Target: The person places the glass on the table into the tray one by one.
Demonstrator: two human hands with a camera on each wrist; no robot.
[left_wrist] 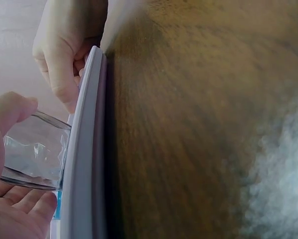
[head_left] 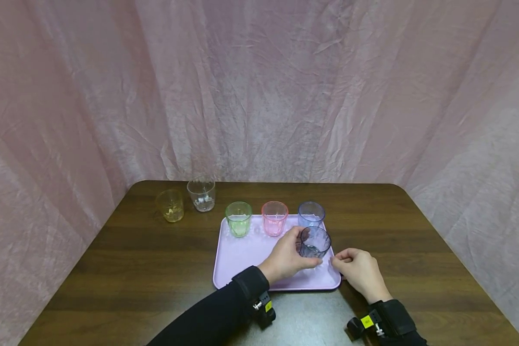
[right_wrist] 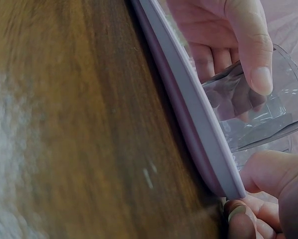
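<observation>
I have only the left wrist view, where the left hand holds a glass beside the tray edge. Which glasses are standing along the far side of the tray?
Observer: Three in a row on the tray: a green glass, a pink glass and a blue glass.
Operator: Thank you. And the held glass, at which side of the tray it is?
Observer: The held glass is at the right side, in front of the blue one.
Operator: Are there also glasses outside of the tray?
Observer: Yes, a yellow glass and a clear glass, farther left on the table.
</observation>
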